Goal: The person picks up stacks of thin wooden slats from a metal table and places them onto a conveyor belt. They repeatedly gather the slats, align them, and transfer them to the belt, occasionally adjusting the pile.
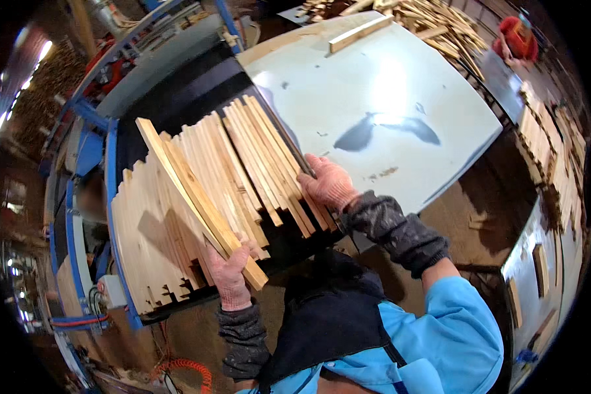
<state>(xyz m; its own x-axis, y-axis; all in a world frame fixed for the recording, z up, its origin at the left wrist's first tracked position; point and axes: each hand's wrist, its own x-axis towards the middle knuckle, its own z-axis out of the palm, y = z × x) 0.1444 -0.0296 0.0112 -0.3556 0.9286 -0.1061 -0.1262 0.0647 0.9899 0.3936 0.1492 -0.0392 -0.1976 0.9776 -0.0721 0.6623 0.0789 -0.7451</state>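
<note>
Left hand [230, 269] was closed around the lower end of a long board [207, 207], thumb across its top; could not tell whether one piece or two lay together. Board was slanted over the row of strips [269, 157], its far end pointing up-left. Strips lay side by side on the black bed [197, 85], near ends uneven. Right hand [328, 182] had its fingers curled at the bed's right edge, beside the metal table [387, 85]; could not tell what, if anything, it pinched. One bar [361, 33] lay on the table's far side.
</note>
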